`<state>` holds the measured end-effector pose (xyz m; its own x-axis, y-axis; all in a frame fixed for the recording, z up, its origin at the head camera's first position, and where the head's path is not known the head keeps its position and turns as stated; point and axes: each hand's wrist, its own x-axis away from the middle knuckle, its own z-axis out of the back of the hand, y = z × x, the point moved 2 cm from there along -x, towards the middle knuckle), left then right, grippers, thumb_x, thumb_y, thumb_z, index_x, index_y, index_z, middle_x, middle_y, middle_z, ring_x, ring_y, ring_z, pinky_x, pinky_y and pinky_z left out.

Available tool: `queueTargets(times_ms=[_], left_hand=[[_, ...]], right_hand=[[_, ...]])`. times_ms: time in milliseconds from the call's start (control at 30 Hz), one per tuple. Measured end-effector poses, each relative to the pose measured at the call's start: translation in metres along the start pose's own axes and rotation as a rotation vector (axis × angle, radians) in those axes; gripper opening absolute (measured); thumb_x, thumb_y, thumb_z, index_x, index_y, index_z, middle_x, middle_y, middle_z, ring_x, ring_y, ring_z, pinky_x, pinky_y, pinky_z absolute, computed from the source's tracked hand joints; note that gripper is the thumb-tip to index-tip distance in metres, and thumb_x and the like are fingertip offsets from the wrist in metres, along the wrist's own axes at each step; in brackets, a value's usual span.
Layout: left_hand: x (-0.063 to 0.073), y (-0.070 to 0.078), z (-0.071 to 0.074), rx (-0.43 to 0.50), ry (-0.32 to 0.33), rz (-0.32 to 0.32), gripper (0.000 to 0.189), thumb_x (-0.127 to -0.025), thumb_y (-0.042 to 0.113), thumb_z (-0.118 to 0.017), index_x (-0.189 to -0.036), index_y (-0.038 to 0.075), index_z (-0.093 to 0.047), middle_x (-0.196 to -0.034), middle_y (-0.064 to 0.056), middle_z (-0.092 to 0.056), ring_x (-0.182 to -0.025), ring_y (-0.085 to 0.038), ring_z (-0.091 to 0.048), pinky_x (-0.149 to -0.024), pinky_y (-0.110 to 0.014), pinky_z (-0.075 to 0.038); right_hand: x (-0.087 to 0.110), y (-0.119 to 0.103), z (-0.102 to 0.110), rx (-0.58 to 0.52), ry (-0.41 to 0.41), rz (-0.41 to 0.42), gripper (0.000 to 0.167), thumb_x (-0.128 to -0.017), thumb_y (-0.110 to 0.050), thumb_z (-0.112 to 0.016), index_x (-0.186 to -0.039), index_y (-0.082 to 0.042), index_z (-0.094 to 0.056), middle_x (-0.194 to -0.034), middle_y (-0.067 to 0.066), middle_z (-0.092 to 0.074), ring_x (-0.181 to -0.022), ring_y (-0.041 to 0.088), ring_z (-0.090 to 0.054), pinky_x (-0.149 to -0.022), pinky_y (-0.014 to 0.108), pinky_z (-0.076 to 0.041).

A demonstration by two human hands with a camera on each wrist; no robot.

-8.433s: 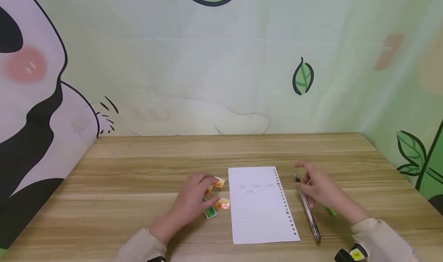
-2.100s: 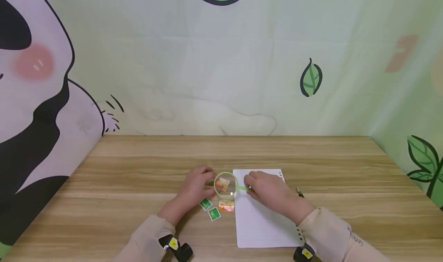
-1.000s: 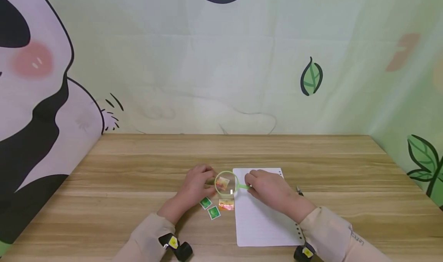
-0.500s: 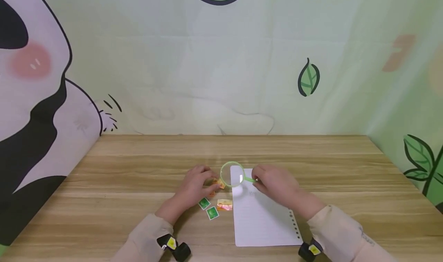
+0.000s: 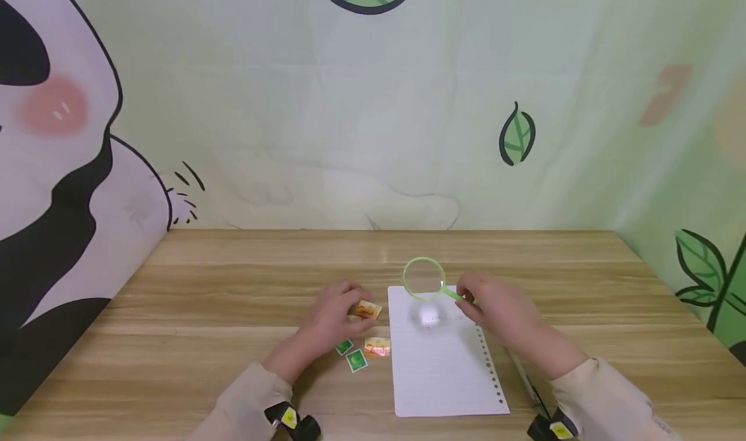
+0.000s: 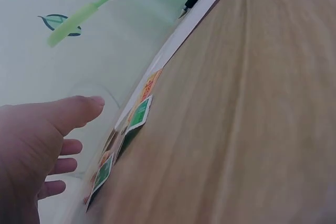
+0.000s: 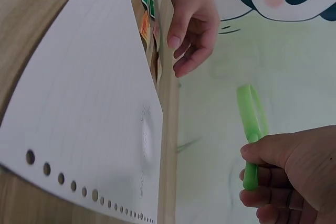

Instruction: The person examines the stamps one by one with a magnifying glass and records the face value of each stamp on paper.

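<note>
My right hand (image 5: 504,308) pinches the handle of a green-rimmed magnifying glass (image 5: 424,278), raised above the top of a lined, punched sheet of paper (image 5: 443,370). A bright spot of light falls on the faint handwriting below the lens. My left hand (image 5: 333,313) hovers beside some small stamps, fingers loosely bent and holding nothing. An orange stamp (image 5: 368,309) lies between its thumb and fingertips. Another orange stamp (image 5: 377,346) touches or nearly touches the paper's left edge. Nearer the wrist are two green stamps, one whole (image 5: 357,361) and one partly covered (image 5: 344,346).
A pen (image 5: 527,379) lies right of the paper, partly under the right forearm. The wooden table (image 5: 245,266) ends at a printed backdrop (image 5: 291,136) with a panda and leaves. Each wrist bears a black camera.
My right hand took up the magnifying glass, held it over the orange stamps, then moved it right and away, over the paper's top. My left hand has stayed by the stamps.
</note>
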<state>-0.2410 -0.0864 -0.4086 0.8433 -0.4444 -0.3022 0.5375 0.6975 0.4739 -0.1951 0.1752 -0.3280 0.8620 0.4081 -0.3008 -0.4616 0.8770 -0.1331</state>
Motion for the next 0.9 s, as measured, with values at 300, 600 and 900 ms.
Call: queueTargets(times_ms=[300, 600, 900], left_hand=[[0.002, 0.02, -0.005, -0.034, -0.061, -0.16, 0.039, -0.077, 0.034, -0.079, -0.11, 0.017, -0.068, -0.115, -0.003, -0.063, -0.11, -0.024, -0.056, -0.096, -0.044, -0.045], [0.007, 0.036, -0.014, -0.004, -0.167, -0.204, 0.043, -0.076, 0.04, -0.079, -0.111, 0.019, -0.067, -0.121, -0.001, -0.061, -0.119, -0.024, -0.052, -0.107, -0.047, -0.038], [0.01, 0.041, -0.018, 0.006, -0.199, -0.216, 0.043, -0.075, 0.04, -0.08, -0.111, 0.019, -0.066, -0.12, 0.0, -0.061, -0.122, -0.022, -0.05, -0.112, -0.057, -0.03]], right_hand=[[0.016, 0.022, 0.012, -0.103, -0.017, -0.176, 0.007, -0.087, -0.012, -0.067, -0.089, -0.007, -0.062, -0.072, -0.002, -0.06, -0.055, 0.007, -0.043, -0.046, 0.021, -0.035], [0.035, 0.045, 0.015, -0.177, -0.018, -0.258, 0.007, -0.085, -0.008, -0.066, -0.084, -0.006, -0.06, -0.07, -0.001, -0.058, -0.06, 0.009, -0.047, -0.05, 0.021, -0.039], [0.061, 0.072, 0.007, -0.177, -0.04, -0.331, 0.011, -0.084, -0.01, -0.069, -0.08, -0.007, -0.059, -0.07, -0.001, -0.06, -0.063, 0.01, -0.049, -0.052, 0.021, -0.039]])
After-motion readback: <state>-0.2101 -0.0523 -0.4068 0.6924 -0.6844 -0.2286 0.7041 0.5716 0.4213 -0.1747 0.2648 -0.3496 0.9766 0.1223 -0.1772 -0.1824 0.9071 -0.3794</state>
